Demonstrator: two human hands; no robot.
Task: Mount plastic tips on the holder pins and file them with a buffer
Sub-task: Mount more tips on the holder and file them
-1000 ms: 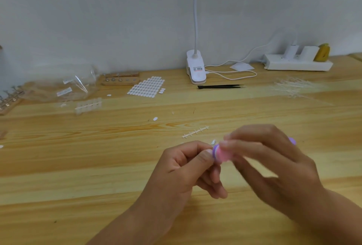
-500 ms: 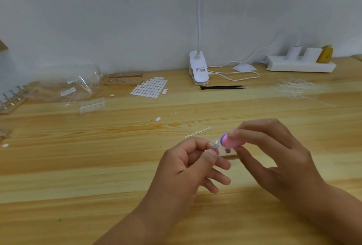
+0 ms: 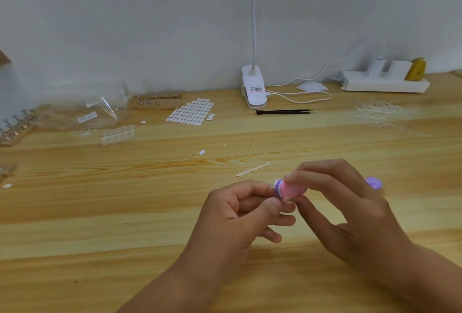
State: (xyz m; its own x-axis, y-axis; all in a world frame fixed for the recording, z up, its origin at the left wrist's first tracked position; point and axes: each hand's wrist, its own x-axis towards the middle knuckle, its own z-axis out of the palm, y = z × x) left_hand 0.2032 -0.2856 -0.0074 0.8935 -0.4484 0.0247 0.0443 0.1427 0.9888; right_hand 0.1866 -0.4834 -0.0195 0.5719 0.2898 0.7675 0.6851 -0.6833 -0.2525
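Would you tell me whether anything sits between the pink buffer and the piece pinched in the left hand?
Nothing visible does. The right hand holds the pink buffer with its end right at the fingertips of the left hand. The pinched piece is mostly hidden by those fingers, so contact cannot be confirmed.

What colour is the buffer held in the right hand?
The buffer is pink with a purple edge; head view.

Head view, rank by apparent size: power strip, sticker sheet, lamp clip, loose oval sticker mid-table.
1. power strip, largest.
2. sticker sheet and lamp clip: they look about alike in area, so not ranked against each other.
3. loose oval sticker, smallest by far, even though it lies nearer the camera.
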